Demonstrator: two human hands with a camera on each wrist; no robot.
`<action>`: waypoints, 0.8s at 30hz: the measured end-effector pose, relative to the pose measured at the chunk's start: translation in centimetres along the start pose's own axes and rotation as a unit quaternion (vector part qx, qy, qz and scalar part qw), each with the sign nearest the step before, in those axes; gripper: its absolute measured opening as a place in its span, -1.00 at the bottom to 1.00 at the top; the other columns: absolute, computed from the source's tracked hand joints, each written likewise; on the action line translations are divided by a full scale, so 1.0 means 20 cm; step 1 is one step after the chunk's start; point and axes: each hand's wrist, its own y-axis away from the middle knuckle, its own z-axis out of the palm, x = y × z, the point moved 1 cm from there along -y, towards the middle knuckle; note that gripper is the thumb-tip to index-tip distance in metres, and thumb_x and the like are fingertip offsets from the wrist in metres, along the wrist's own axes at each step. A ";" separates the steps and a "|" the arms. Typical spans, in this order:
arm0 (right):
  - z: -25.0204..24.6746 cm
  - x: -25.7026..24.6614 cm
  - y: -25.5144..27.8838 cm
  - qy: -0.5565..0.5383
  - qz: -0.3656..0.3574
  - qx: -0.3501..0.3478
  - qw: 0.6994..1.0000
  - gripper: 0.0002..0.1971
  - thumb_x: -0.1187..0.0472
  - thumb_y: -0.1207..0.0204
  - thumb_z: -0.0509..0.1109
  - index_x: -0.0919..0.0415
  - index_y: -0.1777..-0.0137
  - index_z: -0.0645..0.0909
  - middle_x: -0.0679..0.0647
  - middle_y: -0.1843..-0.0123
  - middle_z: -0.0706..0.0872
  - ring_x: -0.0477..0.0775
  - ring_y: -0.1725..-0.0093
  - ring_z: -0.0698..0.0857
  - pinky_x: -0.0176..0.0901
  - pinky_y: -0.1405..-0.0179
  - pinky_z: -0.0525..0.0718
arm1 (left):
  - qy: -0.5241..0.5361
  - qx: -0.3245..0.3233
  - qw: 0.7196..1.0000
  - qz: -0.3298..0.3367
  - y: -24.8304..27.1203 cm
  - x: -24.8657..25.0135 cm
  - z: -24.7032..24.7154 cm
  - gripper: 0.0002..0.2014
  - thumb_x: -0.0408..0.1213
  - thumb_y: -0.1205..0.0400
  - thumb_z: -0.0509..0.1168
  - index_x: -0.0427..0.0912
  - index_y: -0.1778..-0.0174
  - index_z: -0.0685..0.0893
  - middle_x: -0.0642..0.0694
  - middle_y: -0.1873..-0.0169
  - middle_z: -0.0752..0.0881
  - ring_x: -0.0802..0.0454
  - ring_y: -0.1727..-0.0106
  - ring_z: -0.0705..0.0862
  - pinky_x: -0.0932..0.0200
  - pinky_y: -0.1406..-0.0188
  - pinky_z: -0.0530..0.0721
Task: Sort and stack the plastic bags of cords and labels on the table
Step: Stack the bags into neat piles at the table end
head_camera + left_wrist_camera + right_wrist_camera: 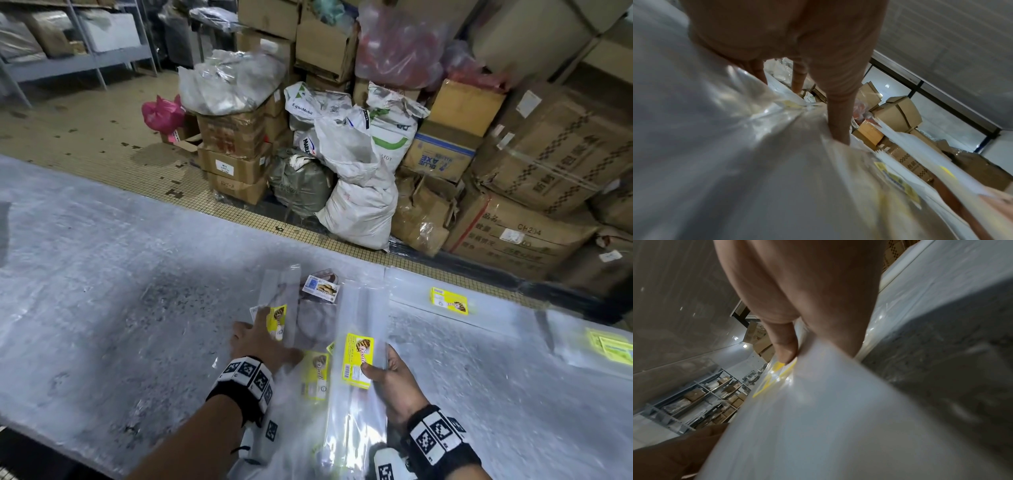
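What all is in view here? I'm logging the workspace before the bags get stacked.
clear bags with yellow labels: several, overlapping, near table edge; one held.
bag with white label: one, behind that pile.
labelled bag: one, clear with yellow label, apart to the right.
table: one, grey, plastic-covered.
cardboard boxes: many, brown, stacked on the floor beyond.
sacks: several, white, among the boxes.
pink bag: one, on the floor.
shelving: grey metal, far left.
left hand: fingers flat on the pile.
right hand: pinches the held bag.
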 end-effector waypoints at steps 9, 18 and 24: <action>-0.03 -0.01 0.00 -0.026 0.002 0.014 1.000 -0.54 0.69 -0.53 0.25 0.33 -0.37 0.55 0.30 -0.12 0.79 0.23 0.06 0.79 0.03 0.14 0.77 | 0.086 0.063 0.991 0.080 0.05 0.06 0.07 -0.49 0.23 -0.46 0.44 -0.09 -0.15 0.73 -0.13 -0.27 0.63 -0.08 -0.45 0.46 0.11 -0.37 0.36; -0.12 -0.02 0.05 -0.030 0.017 0.050 0.998 -0.57 0.72 -0.51 0.24 0.26 -0.21 0.60 0.11 0.14 0.87 0.09 0.23 0.84 -0.08 0.28 0.78 | 0.269 -0.001 0.950 0.160 0.10 0.12 0.20 -0.32 -0.46 -0.33 0.48 0.33 -0.18 0.44 -0.15 0.12 0.68 -0.17 0.18 0.71 -0.14 0.16 0.75; -0.20 -0.02 0.10 -0.056 0.044 0.084 0.994 -0.52 0.74 -0.46 0.20 0.29 -0.23 0.62 0.23 0.05 0.83 0.17 0.21 0.81 -0.07 0.34 0.77 | 0.226 -0.088 0.961 0.133 0.18 0.17 0.32 -0.57 -0.48 -0.34 0.53 -0.03 -0.03 0.62 -0.02 0.28 0.74 -0.08 0.19 0.72 0.07 0.16 0.73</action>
